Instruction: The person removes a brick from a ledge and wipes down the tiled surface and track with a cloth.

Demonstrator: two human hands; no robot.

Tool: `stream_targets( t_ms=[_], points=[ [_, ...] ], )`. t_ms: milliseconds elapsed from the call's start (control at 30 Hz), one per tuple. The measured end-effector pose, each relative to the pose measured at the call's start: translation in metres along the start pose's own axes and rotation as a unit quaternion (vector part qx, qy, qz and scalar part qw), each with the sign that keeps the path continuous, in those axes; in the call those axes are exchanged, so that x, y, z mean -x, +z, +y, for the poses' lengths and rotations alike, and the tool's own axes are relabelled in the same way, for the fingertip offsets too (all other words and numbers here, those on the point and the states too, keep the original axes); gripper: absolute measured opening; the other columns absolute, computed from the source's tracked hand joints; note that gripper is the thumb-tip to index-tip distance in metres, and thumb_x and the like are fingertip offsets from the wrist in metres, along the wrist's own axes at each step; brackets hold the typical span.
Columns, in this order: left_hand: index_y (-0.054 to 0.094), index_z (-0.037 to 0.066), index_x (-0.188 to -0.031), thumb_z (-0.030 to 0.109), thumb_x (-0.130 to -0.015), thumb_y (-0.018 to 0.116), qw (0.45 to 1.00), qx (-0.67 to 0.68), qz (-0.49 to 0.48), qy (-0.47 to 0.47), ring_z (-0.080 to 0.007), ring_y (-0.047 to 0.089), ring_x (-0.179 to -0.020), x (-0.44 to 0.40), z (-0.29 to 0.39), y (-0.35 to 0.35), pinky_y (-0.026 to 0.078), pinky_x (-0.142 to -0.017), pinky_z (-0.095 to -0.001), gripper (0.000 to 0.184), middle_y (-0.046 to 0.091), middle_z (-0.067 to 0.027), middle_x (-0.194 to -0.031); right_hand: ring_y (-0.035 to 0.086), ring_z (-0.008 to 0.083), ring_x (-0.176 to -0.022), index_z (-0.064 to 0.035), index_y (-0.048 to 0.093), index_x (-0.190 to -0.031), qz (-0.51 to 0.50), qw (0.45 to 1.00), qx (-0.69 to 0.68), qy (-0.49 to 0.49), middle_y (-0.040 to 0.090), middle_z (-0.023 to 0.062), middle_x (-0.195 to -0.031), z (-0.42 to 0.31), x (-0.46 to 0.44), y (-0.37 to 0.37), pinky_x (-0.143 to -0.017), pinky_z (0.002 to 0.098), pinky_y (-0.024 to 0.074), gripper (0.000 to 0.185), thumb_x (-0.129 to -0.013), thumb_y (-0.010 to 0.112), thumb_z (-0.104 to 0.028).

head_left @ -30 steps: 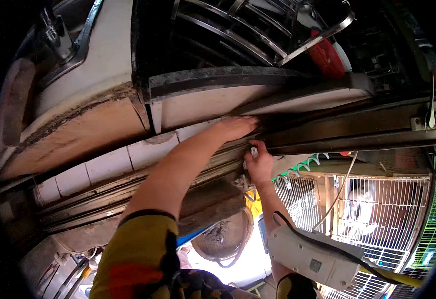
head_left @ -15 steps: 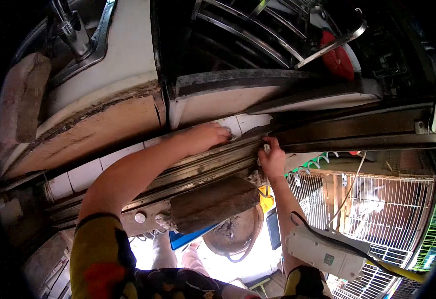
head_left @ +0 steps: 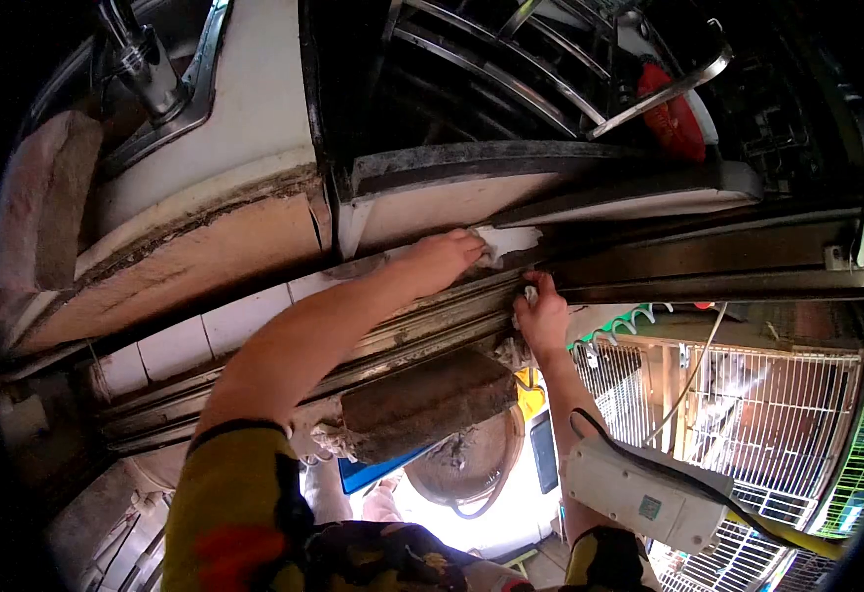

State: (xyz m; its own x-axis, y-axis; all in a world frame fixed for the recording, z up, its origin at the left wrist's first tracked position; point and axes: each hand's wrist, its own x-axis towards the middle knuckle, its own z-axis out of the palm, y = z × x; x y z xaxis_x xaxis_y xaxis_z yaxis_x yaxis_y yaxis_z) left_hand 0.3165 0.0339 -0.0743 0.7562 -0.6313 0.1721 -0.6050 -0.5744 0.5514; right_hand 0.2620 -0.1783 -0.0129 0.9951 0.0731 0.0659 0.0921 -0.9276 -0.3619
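My left hand (head_left: 444, 261) is closed on a crumpled whitish wad (head_left: 492, 259), pressed to a strip of white tiles (head_left: 246, 318) behind the window frame. Cloth or paper, I cannot tell which. White tile shows just right of my fingertips, with dark grime past it. My right hand (head_left: 542, 316) is by the near edge of the grooved, dirty metal window track (head_left: 422, 321), fingers curled round a small white crumpled piece (head_left: 530, 294). My left forearm crosses over the track.
Beyond the tiles is a countertop edge (head_left: 205, 232) with a faucet (head_left: 150, 84) and a metal rack (head_left: 511, 74). A brown block (head_left: 427, 403) lies below the track. At right are a white power strip (head_left: 649, 498) with its cable and a wire cage (head_left: 777, 424).
My left hand has slid to the right along the tiles with the wad, and more tile shows to its left. My right hand has stayed nearly in place.
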Motion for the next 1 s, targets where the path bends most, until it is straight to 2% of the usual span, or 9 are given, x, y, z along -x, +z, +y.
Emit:
stream_targets(
  t_ms=[67,167,233,300,400,533,633,767,1000],
  points=[
    [0.049,0.000,-0.116,0.009,-0.081,0.045,0.998,-0.026,0.010,0.054,-0.0263,0.044,-0.115,0.013,-0.005,-0.009,0.040,-0.095,-0.0318,0.036,0.045,-0.0116,-0.126,0.059,0.0384,-0.070,-0.0117,0.050,-0.104,-0.001,1.000,0.000,-0.001,0.062,0.0191,-0.074,-0.001,-0.001,0.001,-0.061,0.0481,0.0468,0.036,-0.070,0.059,-0.019],
    [0.051,0.000,-0.116,0.008,-0.082,0.044,0.997,-0.024,0.049,0.048,-0.0263,0.044,-0.115,-0.005,-0.008,0.010,0.039,-0.096,-0.0322,0.035,0.044,-0.0108,-0.128,0.059,0.0386,-0.069,-0.0118,0.050,-0.105,-0.016,0.999,0.030,0.010,0.061,0.0194,-0.072,0.002,-0.002,0.002,-0.060,0.0483,0.0466,0.037,-0.070,0.059,-0.019],
    [0.051,0.001,-0.115,0.008,-0.082,0.043,0.998,-0.047,0.025,0.028,-0.0262,0.044,-0.115,-0.026,0.002,0.011,0.039,-0.096,-0.0321,0.035,0.045,-0.0106,-0.127,0.059,0.0385,-0.068,-0.0121,0.049,-0.106,-0.037,0.997,0.062,0.026,0.061,0.0196,-0.072,-0.002,-0.004,-0.001,-0.060,0.0485,0.0465,0.038,-0.070,0.059,-0.018],
    [0.051,0.001,-0.116,0.008,-0.080,0.044,0.999,-0.048,0.013,0.008,-0.0258,0.043,-0.115,-0.040,0.003,0.013,0.038,-0.097,-0.0318,0.037,0.047,-0.0103,-0.124,0.059,0.0385,-0.069,-0.0112,0.049,-0.107,-0.021,0.999,0.046,0.007,0.061,0.0200,-0.073,-0.001,-0.005,-0.002,-0.060,0.0485,0.0465,0.040,-0.069,0.059,-0.018],
    [0.052,0.000,-0.114,0.008,-0.079,0.044,0.996,-0.050,0.048,0.050,-0.0262,0.043,-0.115,-0.035,0.000,0.015,0.038,-0.096,-0.0322,0.037,0.049,-0.0109,-0.121,0.059,0.0389,-0.069,-0.0102,0.049,-0.106,-0.005,1.000,0.019,-0.017,0.060,0.0205,-0.072,-0.003,-0.001,0.003,-0.061,0.0483,0.0466,0.039,-0.069,0.059,-0.016],
    [0.053,0.000,-0.112,0.006,-0.077,0.047,0.999,-0.013,0.040,0.016,-0.0261,0.045,-0.112,-0.030,-0.004,0.014,0.039,-0.095,-0.0324,0.036,0.051,-0.0110,-0.119,0.058,0.0397,-0.067,-0.0102,0.050,-0.105,-0.008,1.000,0.011,-0.014,0.060,0.0209,-0.069,-0.003,-0.001,-0.002,-0.061,0.0483,0.0466,0.037,-0.069,0.059,-0.015],
    [0.054,0.000,-0.110,0.006,-0.076,0.048,0.991,-0.031,0.121,0.043,-0.0261,0.046,-0.111,-0.029,-0.003,0.026,0.039,-0.095,-0.0325,0.035,0.051,-0.0104,-0.119,0.059,0.0390,-0.076,-0.0101,0.051,-0.104,-0.016,1.000,0.006,-0.005,0.062,0.0184,-0.084,0.000,-0.001,0.000,-0.066,0.0454,0.0466,0.036,-0.069,0.059,-0.012],
    [0.055,0.000,-0.107,0.008,-0.075,0.050,0.992,-0.012,0.078,0.102,-0.0267,0.047,-0.110,-0.038,-0.005,0.021,0.040,-0.094,-0.0331,0.034,0.051,-0.0100,-0.120,0.058,0.0394,-0.075,-0.0100,0.051,-0.103,-0.047,0.998,0.019,0.047,0.061,0.0202,-0.082,-0.012,-0.001,-0.007,-0.066,0.0456,0.0466,0.036,-0.068,0.058,-0.012],
    [0.058,0.000,-0.102,0.007,-0.074,0.049,0.983,0.031,-0.014,0.182,-0.0274,0.049,-0.107,-0.006,-0.015,-0.002,0.041,-0.092,-0.0342,0.030,0.056,-0.0110,-0.111,0.058,0.0391,-0.065,-0.0130,0.049,-0.105,-0.008,1.000,0.000,-0.024,0.060,0.0195,-0.068,0.002,-0.003,-0.001,-0.060,0.0482,0.0461,0.037,-0.070,0.059,-0.015]
  ],
)
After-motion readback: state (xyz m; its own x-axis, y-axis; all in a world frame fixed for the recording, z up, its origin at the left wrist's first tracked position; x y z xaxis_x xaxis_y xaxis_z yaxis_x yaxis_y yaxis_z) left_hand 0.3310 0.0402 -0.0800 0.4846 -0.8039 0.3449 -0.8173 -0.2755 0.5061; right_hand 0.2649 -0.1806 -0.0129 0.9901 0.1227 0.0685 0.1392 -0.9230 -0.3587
